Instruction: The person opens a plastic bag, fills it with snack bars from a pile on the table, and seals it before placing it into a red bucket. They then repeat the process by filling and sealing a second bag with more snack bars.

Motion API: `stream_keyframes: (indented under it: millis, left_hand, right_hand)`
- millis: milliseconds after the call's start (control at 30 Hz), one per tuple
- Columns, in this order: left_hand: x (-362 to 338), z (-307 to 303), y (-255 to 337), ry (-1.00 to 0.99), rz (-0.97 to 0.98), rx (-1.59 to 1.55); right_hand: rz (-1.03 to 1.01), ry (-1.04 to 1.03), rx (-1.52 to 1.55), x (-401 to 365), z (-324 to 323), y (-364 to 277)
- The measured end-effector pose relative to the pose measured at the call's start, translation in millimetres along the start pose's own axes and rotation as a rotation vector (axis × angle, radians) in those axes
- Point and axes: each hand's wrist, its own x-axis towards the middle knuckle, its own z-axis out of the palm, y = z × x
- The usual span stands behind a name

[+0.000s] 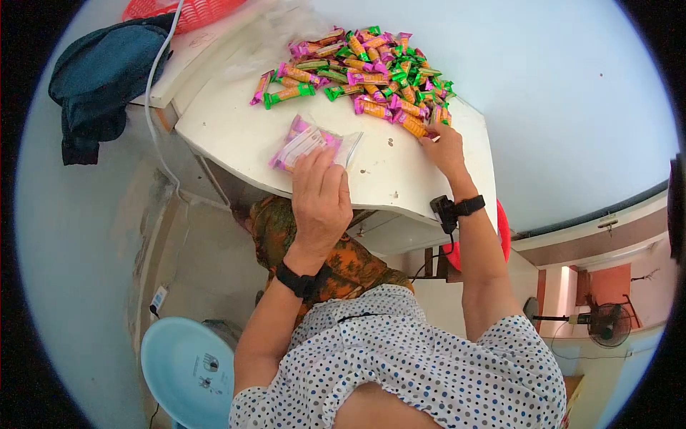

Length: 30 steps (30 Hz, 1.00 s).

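A clear plastic bag (304, 139) with pink-wrapped pieces inside lies near the front edge of the white table (236, 136). My left hand (321, 196) rests on the bag's near side, its fingers close together over it. At the right end of a heap of pink and green wrapped snacks (371, 68), my right hand (444, 151) has thumb and fingertips at a pink and orange wrapped snack (411, 123). The fingertips are bent round its right end. Several wrapped snacks lie loose at the heap's left side.
Clear plastic (264, 43) lies at the table's back left, beside a dark blue cloth (107, 71) and a red basket (182, 16). A white cable (148, 93) hangs at the left. Below are a light blue basin (186, 372) and a red tub (503, 232).
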Motion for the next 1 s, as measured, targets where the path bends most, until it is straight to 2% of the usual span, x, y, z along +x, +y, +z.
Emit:
stream_keyframes:
  millis: [133, 233, 367, 467, 667, 867, 1000]
  left_hand:
    - [2.1, -0.3, 1.1, 0.000, -0.005, -0.007]
    - [2.1, -0.4, 1.3, 0.001, -0.012, -0.003]
    - [0.9, -0.1, 1.5, 0.007, -0.006, 0.002]
    - [1.9, 0.3, 1.7, 0.011, -0.008, -0.004]
    - [4.0, -1.6, 3.5, 0.010, -0.019, -0.005]
    - [2.7, -1.1, 3.2, 0.008, -0.030, -0.018]
    - [2.8, -1.0, 2.3, 0.017, -0.018, -0.039]
  right_hand:
    - [-0.014, 0.022, 0.084, -5.8, -4.1, 0.2]
    - [0.114, -0.011, 0.333, -19.8, -22.8, -16.3]
    - [0.219, -0.131, 0.644, -48.0, -52.4, -62.6]
    - [0.179, -0.367, 0.922, -69.1, -50.2, -93.7]
    - [0.244, -0.560, 1.055, -69.7, -26.6, -120.5]
    - [0.259, -0.571, 1.221, -69.2, -1.6, -137.2]
    - [0.214, -0.629, 1.160, -59.4, 16.9, -136.4]
